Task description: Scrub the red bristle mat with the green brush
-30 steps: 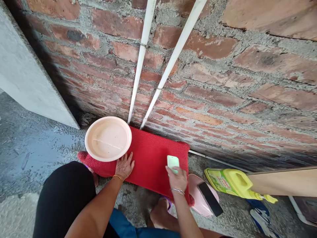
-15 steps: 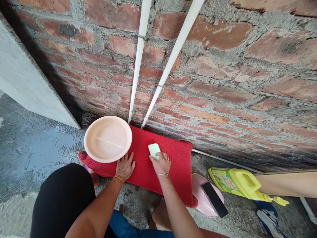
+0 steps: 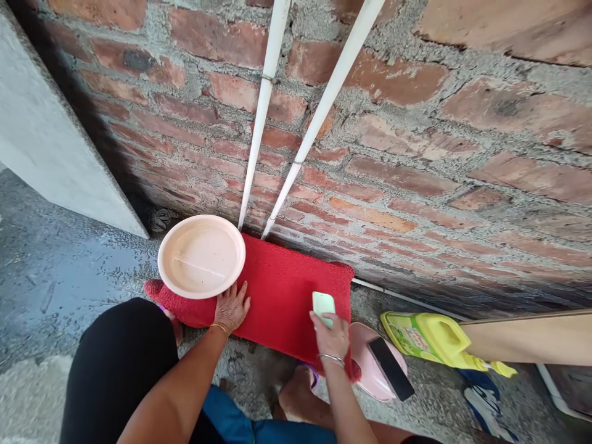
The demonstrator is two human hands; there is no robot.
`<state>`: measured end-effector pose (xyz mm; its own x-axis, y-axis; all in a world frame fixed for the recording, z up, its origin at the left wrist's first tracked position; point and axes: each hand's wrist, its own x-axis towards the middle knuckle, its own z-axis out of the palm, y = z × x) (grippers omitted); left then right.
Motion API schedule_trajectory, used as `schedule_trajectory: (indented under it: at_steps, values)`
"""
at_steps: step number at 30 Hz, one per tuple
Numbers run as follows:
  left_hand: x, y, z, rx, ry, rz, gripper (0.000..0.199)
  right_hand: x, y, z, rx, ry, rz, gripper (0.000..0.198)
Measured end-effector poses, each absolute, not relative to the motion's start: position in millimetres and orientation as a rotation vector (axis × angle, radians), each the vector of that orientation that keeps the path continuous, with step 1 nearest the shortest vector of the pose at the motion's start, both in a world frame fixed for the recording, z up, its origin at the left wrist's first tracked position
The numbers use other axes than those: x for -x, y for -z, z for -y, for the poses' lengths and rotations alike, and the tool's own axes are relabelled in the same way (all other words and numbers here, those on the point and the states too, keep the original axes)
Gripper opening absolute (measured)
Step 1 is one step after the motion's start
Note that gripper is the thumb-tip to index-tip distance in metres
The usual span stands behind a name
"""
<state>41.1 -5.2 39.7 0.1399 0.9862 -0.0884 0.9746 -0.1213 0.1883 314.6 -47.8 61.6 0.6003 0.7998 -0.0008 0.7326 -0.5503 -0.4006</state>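
Observation:
My right hand [image 3: 332,336] grips a pale green rounded block [image 3: 324,304] over the right part of a red cloth [image 3: 287,290]. Its exact kind does not show, and my fingers hide its lower end. The plush cloth is draped over a low, long support beside the wall. My left hand [image 3: 232,306] lies flat on the cloth with its fingers spread, close to the basin's lower rim. That round, pale peach basin [image 3: 201,256] rests on the cloth's left end.
A brick wall [image 3: 388,148] with two white pipes [image 3: 259,123] rises behind. On the right are a pink round object [image 3: 365,364] bearing a black phone [image 3: 391,369], a yellow detergent bottle [image 3: 430,338] and a shoe [image 3: 485,404]. A pale slab [image 3: 55,135] leans at left.
My right hand has moved right and slightly toward me across the cloth with the green block. My left hand has stayed in place on the cloth.

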Motion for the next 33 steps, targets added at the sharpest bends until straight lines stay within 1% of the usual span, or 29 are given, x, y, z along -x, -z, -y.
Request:
schedule_trajectory:
  at_steps: [5, 8, 11, 17, 22, 25, 28, 31, 33]
  values:
    - [-41.2, -42.6, 4.7, -2.229, -0.076, -1.941, 0.051, -220.8, -63.4, 30.4, 2.275, -0.320, 1.630, 0.026]
    - [-41.6, -45.6, 4.1, -2.237, -0.064, -1.942, 0.051, -190.7, -63.9, 24.8, 2.242, -0.349, 1.758, 0.022]
    - [-42.0, -46.4, 4.2, -2.238, -0.063, -1.941, 0.051, -184.3, -66.6, 23.3, 2.290, -0.384, 1.818, 0.022]
    - [-38.7, -44.2, 2.4, -2.263, -0.072, -1.916, 0.049, -187.3, -86.0, 13.4, 2.411, -0.397, 1.934, 0.031]
    - [-28.9, -46.1, -2.7, -2.261, -0.050, -1.827, 0.048, -181.0, -103.3, -5.9, 2.488, -0.572, 2.060, 0.031]
    - [-21.1, -50.2, -4.0, -2.237, 0.008, -1.764, 0.050, -194.5, -109.8, -11.3, 2.599, -0.697, 2.018, 0.034]
    - [-12.6, -56.9, -3.9, -2.191, 0.097, -1.725, 0.053, -223.8, -117.0, -7.4, 2.786, -0.781, 1.815, 0.041]
    - [-3.8, -65.1, -2.1, -2.163, 0.174, -1.678, 0.053, -245.1, -125.7, 1.6, 2.917, -0.765, 1.625, 0.043]
    - [2.1, -70.4, 1.0, -2.164, 0.209, -1.644, 0.052, -241.1, -129.7, 6.7, 2.918, -0.760, 1.588, 0.042]
